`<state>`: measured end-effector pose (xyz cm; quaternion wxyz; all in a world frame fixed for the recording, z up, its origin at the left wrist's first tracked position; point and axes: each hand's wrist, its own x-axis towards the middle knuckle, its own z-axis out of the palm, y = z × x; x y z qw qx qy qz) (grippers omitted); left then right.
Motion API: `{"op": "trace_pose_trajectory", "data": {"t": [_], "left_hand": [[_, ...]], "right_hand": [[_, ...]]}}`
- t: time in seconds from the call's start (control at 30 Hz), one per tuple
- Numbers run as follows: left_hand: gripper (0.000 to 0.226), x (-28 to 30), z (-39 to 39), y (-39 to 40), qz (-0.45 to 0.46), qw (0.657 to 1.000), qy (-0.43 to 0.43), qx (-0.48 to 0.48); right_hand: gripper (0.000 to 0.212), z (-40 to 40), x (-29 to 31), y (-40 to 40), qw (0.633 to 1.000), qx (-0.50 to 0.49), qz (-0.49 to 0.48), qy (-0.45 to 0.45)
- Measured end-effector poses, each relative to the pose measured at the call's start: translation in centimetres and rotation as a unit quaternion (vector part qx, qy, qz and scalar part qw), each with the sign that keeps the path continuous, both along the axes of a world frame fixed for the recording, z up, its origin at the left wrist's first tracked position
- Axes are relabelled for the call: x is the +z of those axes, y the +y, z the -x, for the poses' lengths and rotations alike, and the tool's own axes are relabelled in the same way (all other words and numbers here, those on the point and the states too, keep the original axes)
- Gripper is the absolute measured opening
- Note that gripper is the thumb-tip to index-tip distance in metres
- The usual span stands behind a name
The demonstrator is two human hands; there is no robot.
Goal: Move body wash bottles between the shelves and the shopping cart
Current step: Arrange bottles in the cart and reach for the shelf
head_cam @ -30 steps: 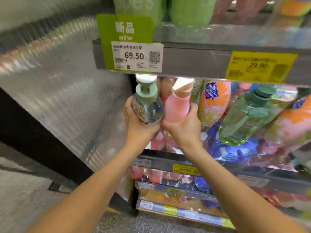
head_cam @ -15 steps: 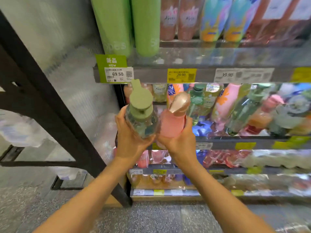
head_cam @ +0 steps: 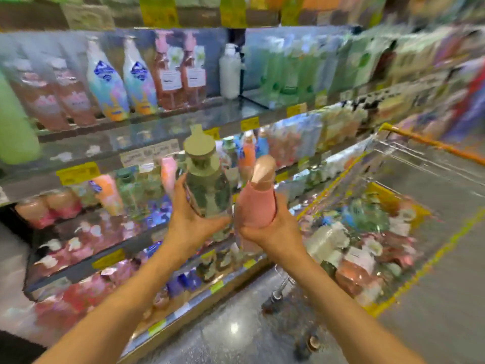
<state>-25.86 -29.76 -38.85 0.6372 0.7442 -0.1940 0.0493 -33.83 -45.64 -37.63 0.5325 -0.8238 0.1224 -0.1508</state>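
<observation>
Body wash bottles in transit: left hand (head_cam: 193,222) grips a clear green-capped bottle (head_cam: 207,190), right hand (head_cam: 273,229) a pink bottle (head_cam: 258,203) — both between shelves (head_cam: 147,127) and the part-filled shopping cart (head_cam: 393,214), neither yet deposited.

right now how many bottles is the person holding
2: a clear bottle with a green pump in the left hand, and a pink bottle in the right hand, side by side.

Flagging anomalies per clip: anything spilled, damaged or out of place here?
Nothing stands out. The left hand holds the clear green-capped bottle, the right hand the pink bottle, both upright. Motion blur hides fine detail in the shopping cart.
</observation>
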Motion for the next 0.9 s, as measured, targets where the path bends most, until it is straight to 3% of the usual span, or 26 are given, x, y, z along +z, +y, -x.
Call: {"op": "trace_pose_trajectory", "data": {"t": [0.37,0.5,0.6,0.77,0.9], "left_hand": [[0.100,0.0,6.2,-26.6,0.044,0.972,0.041,-0.226],[0.082,-1.4,5.1,-33.2,0.020,0.963,0.052,-0.264],[0.087,-2.9,2.6,-37.9,0.003,0.955,0.084,-0.285],[0.084,-6.4,-1.5,-47.4,-0.029,0.944,0.123,-0.305],[0.082,-9.5,-4.8,-53.9,-0.114,0.930,0.144,-0.319]], "right_hand": [[0.077,11.0,0.6,-21.7,0.973,-0.227,0.043,-0.005],[0.079,10.2,-1.0,-27.5,0.961,-0.276,0.018,-0.001],[0.071,8.5,-2.7,-31.9,0.955,-0.296,-0.006,0.019],[0.082,4.0,-6.2,-40.1,0.943,-0.322,-0.046,0.074],[0.087,2.0,-9.2,-45.9,0.927,-0.350,-0.057,0.122]]}}
